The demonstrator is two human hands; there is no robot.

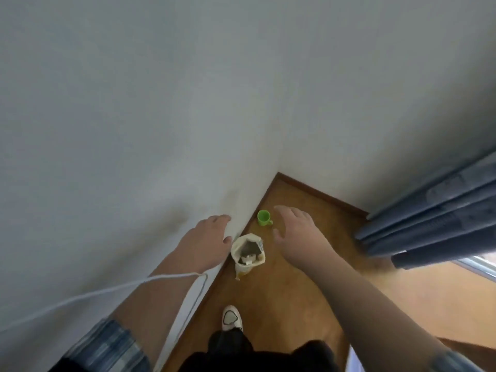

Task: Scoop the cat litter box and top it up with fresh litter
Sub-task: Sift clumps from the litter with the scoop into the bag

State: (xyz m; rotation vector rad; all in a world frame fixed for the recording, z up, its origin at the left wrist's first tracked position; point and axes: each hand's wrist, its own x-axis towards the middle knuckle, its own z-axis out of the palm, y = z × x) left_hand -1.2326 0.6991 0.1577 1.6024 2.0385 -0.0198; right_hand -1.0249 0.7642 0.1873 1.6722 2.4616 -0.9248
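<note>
Litter bag (248, 253) stands open on the floor between the left hand (212, 237) and right hand (298, 232), fingers (284, 209) relaxed, holding nothing; green cup (264, 217) beside the right fingers.

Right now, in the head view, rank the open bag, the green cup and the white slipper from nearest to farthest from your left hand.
1. Open bag, on the floor by the wall, just right of the left hand.
2. Green cup, up and to the right, past the bag.
3. White slipper, back on the person's foot.
</note>
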